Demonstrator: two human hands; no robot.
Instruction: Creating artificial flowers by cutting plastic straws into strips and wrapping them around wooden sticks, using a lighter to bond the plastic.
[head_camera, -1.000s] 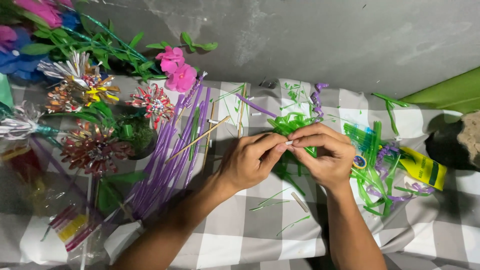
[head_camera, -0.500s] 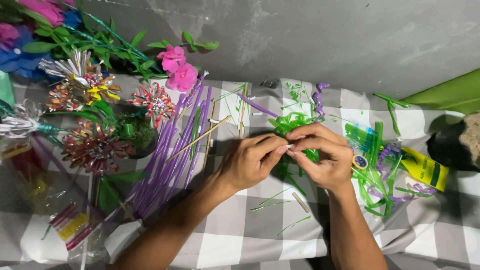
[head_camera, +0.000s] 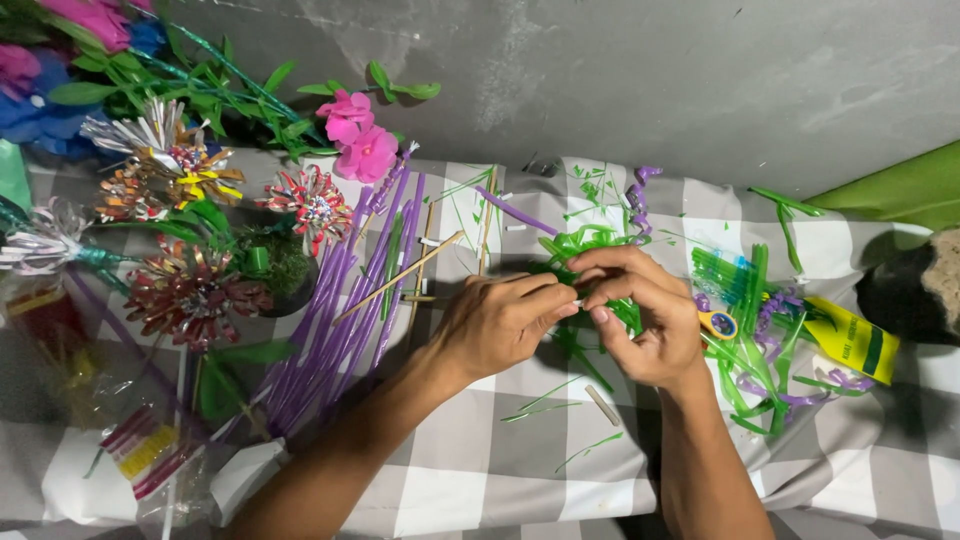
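Both hands, left (head_camera: 497, 325) and right (head_camera: 640, 315), pinch green straw strips (head_camera: 580, 245) at frame centre; purple straws (head_camera: 345, 310) lie left on tabletop (head_camera: 480, 470).

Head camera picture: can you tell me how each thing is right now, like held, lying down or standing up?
Left hand: pinching the green strips.
Right hand: pinching the same strips.
Green strips: held between both hands' fingertips.
Purple straws: lying bundled on the checked cloth.
Wooden sticks: lying loose across the straws.
Foil flowers: finished, lying at the left.
Pink flower: open.
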